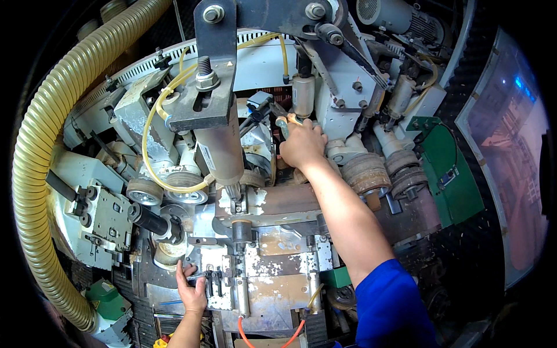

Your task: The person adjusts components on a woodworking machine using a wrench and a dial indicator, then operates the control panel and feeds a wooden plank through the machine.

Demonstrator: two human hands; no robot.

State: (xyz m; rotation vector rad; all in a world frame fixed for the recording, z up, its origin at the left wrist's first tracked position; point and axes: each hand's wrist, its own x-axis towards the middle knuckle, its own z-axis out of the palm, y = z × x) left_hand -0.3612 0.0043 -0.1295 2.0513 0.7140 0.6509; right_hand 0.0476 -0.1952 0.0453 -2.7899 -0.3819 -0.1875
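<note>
My right arm, in a blue sleeve, reaches far into the machine. My right hand (303,142) is closed beside a metal air cylinder (303,95), its fingers curled around a small tool with orange-yellow parts (282,123); its kind is hard to tell, as the hand covers most of it. At the lower left, my left hand (193,290) has thumb and fingers apart. It rests against the front of the machine bed, by a small black-and-silver clamp block (216,289). Nothing plainly shows in its grasp.
A large upright cylinder (219,152) on a dark bracket stands between my arms. Ribbed wheels (365,173) sit right of my forearm. A thick yellow corrugated hose (38,145) curves down the left side. Orange tubing (246,337) loops at the front. A green plate (449,174) stands at right.
</note>
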